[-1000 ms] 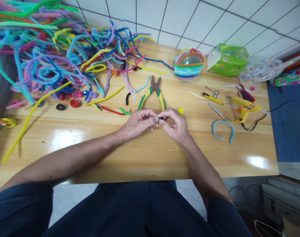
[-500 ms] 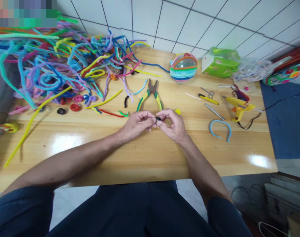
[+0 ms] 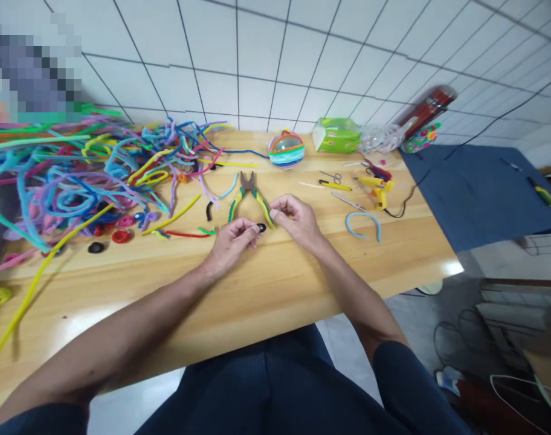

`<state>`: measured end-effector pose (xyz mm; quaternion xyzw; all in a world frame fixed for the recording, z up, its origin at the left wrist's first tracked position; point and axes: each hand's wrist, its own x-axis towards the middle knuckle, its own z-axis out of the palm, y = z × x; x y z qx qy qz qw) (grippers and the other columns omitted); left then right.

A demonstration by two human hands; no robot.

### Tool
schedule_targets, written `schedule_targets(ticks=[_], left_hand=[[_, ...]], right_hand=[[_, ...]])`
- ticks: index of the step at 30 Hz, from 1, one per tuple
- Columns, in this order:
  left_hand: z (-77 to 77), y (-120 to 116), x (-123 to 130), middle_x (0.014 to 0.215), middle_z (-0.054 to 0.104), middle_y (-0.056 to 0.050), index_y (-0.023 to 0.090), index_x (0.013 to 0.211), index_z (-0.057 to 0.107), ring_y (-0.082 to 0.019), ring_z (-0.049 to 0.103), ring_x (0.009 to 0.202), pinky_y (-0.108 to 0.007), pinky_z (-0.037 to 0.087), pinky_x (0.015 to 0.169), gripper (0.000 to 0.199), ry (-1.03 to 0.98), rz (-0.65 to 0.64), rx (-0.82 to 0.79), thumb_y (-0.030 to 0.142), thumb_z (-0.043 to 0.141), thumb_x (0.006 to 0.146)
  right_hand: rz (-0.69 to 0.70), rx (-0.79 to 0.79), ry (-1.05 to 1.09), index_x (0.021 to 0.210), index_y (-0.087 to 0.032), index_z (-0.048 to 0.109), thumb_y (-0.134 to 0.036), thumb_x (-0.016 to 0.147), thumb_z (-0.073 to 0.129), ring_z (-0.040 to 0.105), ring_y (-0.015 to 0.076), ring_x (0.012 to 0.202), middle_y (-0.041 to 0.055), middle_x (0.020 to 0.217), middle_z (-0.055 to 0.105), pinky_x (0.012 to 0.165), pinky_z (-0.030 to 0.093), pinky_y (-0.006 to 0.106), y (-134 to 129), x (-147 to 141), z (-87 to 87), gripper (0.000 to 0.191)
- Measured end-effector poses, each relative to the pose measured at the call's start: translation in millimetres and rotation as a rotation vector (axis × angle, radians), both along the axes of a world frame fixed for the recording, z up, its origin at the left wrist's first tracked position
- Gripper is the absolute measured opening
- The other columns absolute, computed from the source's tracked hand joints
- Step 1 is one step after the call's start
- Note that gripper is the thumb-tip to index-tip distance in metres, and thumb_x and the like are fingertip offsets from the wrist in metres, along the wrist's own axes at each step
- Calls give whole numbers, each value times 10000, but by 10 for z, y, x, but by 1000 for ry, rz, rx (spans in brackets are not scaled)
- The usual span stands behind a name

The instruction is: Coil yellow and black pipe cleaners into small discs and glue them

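Pliers [image 3: 247,186] show dull metal, the tabletop [image 3: 266,284] glossy wood.

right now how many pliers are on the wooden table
1: the pliers, spread open near the left hand and right hand. More could hide under the colourful pile.

Pipe cleaners [image 3: 116,172] lie on the desk [image 3: 275,290] at far left. The pliers [image 3: 248,185] lie mid-desk, the disc [image 3: 261,228] near them in the left grip [image 3: 234,243]. Beyond is the ball [image 3: 287,158], left of the packet [image 3: 336,136]. At right, scissors [image 3: 336,177] lie left of the glue gun [image 3: 379,187].
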<state>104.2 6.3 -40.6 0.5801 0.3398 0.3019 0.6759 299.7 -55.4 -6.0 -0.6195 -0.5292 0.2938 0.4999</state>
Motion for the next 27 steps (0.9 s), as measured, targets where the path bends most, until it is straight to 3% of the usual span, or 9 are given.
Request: schedule_targets(ticks=[4, 11, 17, 21, 27], left_hand=[[-20, -3, 15, 684, 718, -12, 178, 794, 716, -109, 584, 555, -248, 486, 570, 331, -20, 3, 3, 494, 808, 822], [-27, 6, 11, 714, 691, 6, 178, 814, 675, -99, 575, 545, -250, 476, 558, 381, -75, 73, -7, 532, 817, 795], [-51, -8, -29, 703, 692, 4, 182, 836, 700, -109, 558, 558, -253, 450, 569, 350, 46, 15, 36, 517, 803, 838], [-77, -14, -58, 670, 662, 12, 188, 826, 715, -124, 556, 587, -259, 449, 604, 322, 157, -42, 125, 496, 803, 854], [-99, -42, -80, 648, 628, 18, 181, 845, 710, -114, 529, 574, -255, 423, 595, 337, 207, 5, 120, 505, 783, 899]], right_hand=[[-103, 16, 5, 906, -230, 668, -419, 867, 696, 637, 148, 735, -22, 800, 704, 728, 525, 304, -111, 40, 101, 195], [-200, -78, -5, 890, -214, 683, -419, 833, 684, 606, 137, 697, -28, 773, 685, 716, 496, 296, -426, 55, -101, 212], [-310, -124, -162, 922, -210, 715, -376, 870, 655, 645, 162, 735, -6, 816, 731, 727, 506, 309, -419, 563, -124, 184], [-196, -238, -363, 1048, -205, 747, -268, 851, 713, 665, 181, 783, 15, 893, 754, 772, 517, 326, -284, 869, -189, 209], [-45, -290, -628, 1051, -224, 754, -271, 923, 737, 702, 257, 992, 99, 1096, 771, 807, 517, 354, -167, 770, -300, 137]])
